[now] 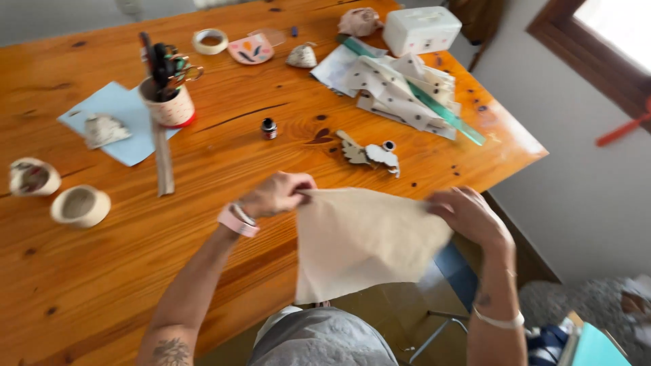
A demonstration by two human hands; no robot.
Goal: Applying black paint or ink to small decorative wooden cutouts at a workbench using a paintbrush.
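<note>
**Beige sheet held up by its top corners**

The left hand (274, 194) pinches the upper left corner of a beige sheet (359, 240), fingers closed on its edge; the right hand (468, 213) grips the upper right corner the same way. The sheet hangs between them, just off the near edge of the wooden surface (203, 257), flat and unfolded, with no cut or mark that shows. By this look, the handling is at an early stage.

Just beyond the hands lie a small cut-out bird shape (369, 154) and a little dark bottle (269, 128). Farther off, past the left hand, stand a cup of scissors and pens (168, 95), a blue paper (119, 118) and two tape rolls (57, 193). Past the right hand lies a heap of spotted paper (400, 88) with a green ruler (447, 112), and a white box (422, 30). A pale wall and a window frame (597, 54) lie to the right.
</note>
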